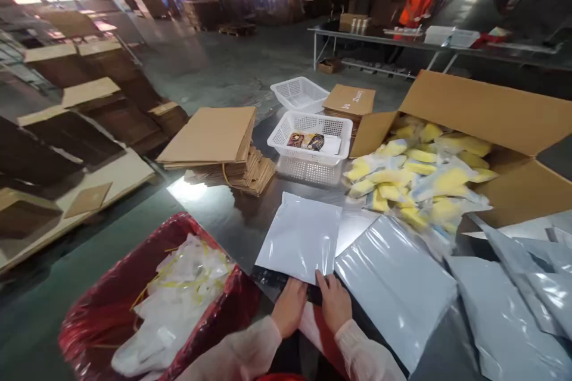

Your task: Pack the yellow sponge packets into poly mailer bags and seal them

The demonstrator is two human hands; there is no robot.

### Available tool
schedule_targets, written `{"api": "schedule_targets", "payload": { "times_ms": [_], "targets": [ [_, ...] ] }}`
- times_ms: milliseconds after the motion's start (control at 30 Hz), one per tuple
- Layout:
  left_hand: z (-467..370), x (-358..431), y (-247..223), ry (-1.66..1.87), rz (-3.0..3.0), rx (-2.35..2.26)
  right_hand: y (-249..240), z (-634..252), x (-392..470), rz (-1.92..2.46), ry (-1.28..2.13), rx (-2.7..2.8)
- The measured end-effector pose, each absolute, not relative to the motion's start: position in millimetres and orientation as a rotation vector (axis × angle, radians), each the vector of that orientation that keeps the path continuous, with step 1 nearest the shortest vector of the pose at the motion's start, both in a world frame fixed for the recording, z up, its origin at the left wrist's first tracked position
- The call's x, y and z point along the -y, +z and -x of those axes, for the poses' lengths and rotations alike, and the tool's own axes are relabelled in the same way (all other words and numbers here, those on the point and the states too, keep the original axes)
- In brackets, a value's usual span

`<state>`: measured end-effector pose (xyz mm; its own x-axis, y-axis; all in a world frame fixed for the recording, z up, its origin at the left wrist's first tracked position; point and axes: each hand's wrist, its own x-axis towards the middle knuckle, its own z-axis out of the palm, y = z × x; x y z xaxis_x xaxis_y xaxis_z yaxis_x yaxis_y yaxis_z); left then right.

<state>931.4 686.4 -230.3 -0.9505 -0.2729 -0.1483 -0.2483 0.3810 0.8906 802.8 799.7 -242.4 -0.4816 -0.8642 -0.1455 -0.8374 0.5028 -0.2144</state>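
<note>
Fingers [331,281] of the right hand [337,303] touch the near edge of a white poly mailer [301,237]; the left hand [289,306] curls alongside, fingertips hidden, neither grip clear. Sleeved forearms [243,348] converge; the mailer lies on a metal table [223,214].

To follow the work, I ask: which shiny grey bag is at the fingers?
The bag with its near edge at the left hand and right hand; other grey bags lie farther right.
</note>
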Motion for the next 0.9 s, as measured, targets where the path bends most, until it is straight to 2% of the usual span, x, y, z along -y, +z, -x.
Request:
{"api": "schedule_targets", "payload": {
  "times_ms": [67, 167, 300, 433, 700, 900],
  "targets": [
    [-968.1, -685.3, -222.8, -1.502, -0.432, 2.798, -249.0, -815.1, -811.6, 1.370, -0.231, -2.527],
    [-988.8, -679.8, -208.1, -1.274, -0.439, 2.906, -251.0, -824.4, -830.9, 1.127, -0.509, -2.584],
    [-944.1, -664.8, -207.1, -1.118, -0.370, 2.894, -256.3, -825.9, -834.5, 0.714, -0.685, -2.503],
    [-895.3, -664.4, -220.4, -1.088, -0.130, 3.057, -266.4, -828.0, -826.7, 0.527, -0.813, -2.432],
    [-894.8, -673.8, -224.6, -1.052, -0.156, 3.151, -249.1, -834.6, -826.6, 0.768, -1.184, -2.360],
    [-905.9, -657.7, -216.7, -1.211, -0.251, 3.075, -236.6, -832.3, -823.4, 1.008, -1.017, -2.294]
  ]
}}
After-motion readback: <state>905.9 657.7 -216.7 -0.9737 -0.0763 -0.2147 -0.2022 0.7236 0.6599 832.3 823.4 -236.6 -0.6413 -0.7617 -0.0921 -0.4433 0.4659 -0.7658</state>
